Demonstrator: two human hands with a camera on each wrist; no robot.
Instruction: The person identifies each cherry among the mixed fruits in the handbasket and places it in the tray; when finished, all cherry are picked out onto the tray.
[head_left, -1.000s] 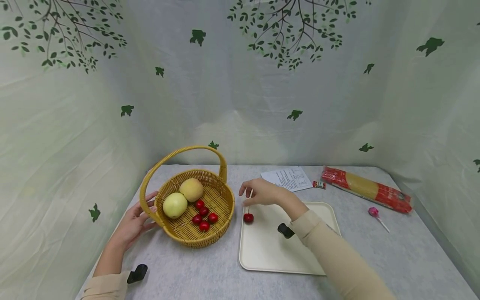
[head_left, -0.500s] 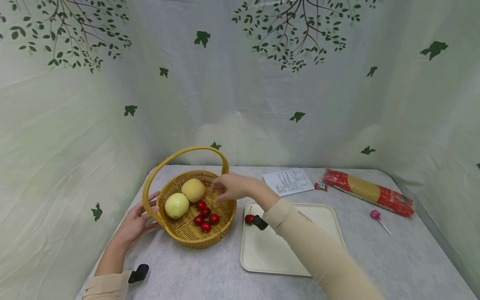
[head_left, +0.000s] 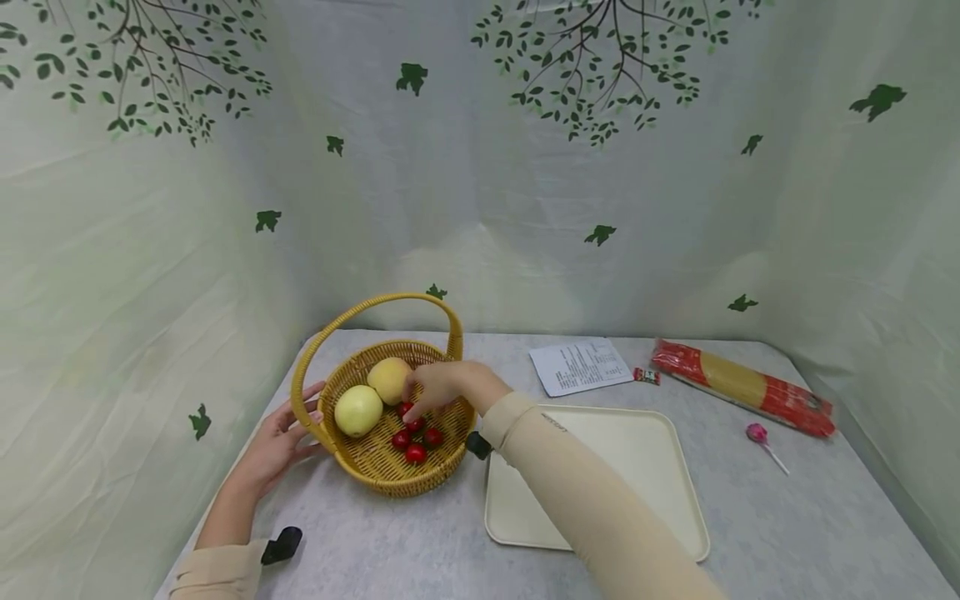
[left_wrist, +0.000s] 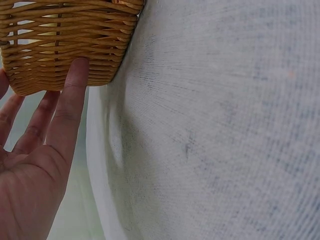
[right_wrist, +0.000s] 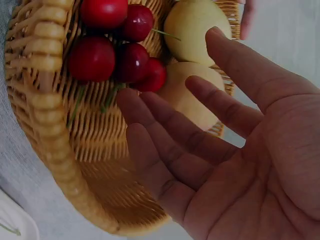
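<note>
My left hand (head_left: 273,446) rests against the left side of a wicker basket (head_left: 397,487), its fingers extended along the woven wall (left_wrist: 100,62). My right hand (head_left: 442,387) reaches over the basket's right rim with loosely bent fingers and nothing between them. Right by those fingertips lie several red cherries (right_wrist: 92,57), some with green stems. Beside the cherries sit a pale green round fruit (head_left: 357,411) and a yellowish peach (head_left: 388,379), partly covered by my right hand in the right wrist view. The basket's tall handle (head_left: 382,298) arches over the fruit.
A cream tray (head_left: 648,454) lies right of the basket, partly under my right forearm; a stem (right_wrist: 10,228) shows on it. Farther back are a printed paper (head_left: 581,367), a small wrapped candy (head_left: 647,376), a red-and-gold packet (head_left: 742,387) and a pink lollipop (head_left: 757,432).
My right hand has moved left from above the tray's cherry into the basket, down to the cherries there. The tray's cherry is now hidden behind my arm. My left hand stays at the basket.
</note>
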